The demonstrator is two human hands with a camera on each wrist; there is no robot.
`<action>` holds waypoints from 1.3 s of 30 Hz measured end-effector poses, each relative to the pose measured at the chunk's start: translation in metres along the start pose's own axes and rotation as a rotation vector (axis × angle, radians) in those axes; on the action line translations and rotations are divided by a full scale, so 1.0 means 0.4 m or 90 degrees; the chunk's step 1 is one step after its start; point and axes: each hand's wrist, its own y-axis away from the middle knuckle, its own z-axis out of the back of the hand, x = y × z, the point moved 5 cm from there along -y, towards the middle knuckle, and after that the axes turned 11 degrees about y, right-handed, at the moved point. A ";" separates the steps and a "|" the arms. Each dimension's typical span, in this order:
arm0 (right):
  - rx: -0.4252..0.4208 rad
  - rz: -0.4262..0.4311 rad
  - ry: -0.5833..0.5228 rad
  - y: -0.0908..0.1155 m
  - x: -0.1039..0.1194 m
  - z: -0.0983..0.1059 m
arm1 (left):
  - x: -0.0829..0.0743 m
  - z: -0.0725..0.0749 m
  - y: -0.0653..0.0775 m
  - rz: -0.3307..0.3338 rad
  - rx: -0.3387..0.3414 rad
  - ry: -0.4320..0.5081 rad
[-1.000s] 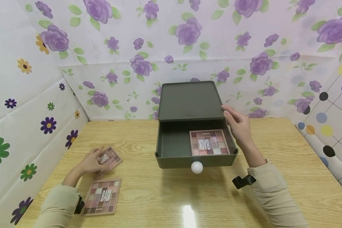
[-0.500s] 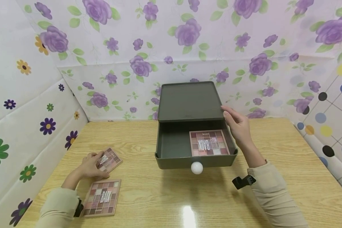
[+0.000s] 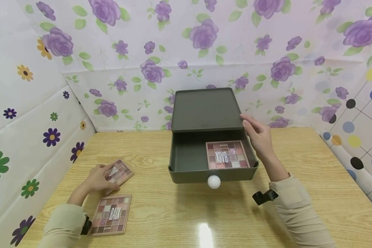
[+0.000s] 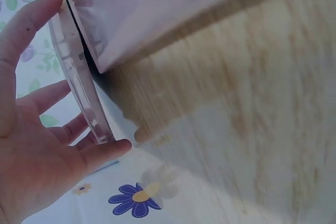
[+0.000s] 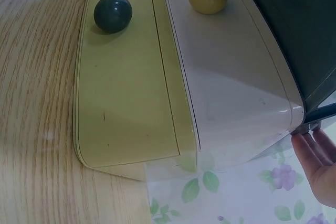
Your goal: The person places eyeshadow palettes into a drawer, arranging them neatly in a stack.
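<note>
My left hand (image 3: 97,178) grips an eyeshadow palette (image 3: 121,171) at the left of the table, its thumb and fingers on the palette's edges. In the left wrist view, that palette (image 4: 79,59) stands edge-on between thumb and fingers. A second palette (image 3: 111,215) lies just nearer. A dark green drawer (image 3: 189,176) with a white knob (image 3: 214,182) is pulled out at centre; another palette (image 3: 227,155) lies in its right half. My right hand (image 3: 261,139) touches the right side of the drawer cabinet (image 3: 206,108) near its top with extended fingers.
Below the green drawer, the right wrist view shows a white drawer (image 5: 231,66) with a yellow knob and a yellow drawer (image 5: 123,87) with a dark knob, both closed. Flowered cloth (image 3: 127,44) rises behind the wooden table (image 3: 155,213) and along both sides.
My left hand's fingers have shifted on the far palette's edges, and the palette's near edge is now slightly tilted. My right hand and the drawer stay as they were.
</note>
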 end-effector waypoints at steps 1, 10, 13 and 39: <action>0.001 0.000 0.000 0.000 0.000 0.000 | -0.001 0.001 -0.001 0.001 -0.002 0.001; -0.003 0.001 0.009 -0.002 0.000 0.000 | -0.023 0.019 -0.017 -0.012 -0.024 0.023; -0.002 0.001 0.008 -0.003 0.002 0.000 | -0.037 0.026 -0.021 -0.016 -0.030 0.027; -0.010 0.004 -0.001 -0.003 0.000 -0.001 | -0.166 0.058 -0.015 -0.060 -0.011 0.077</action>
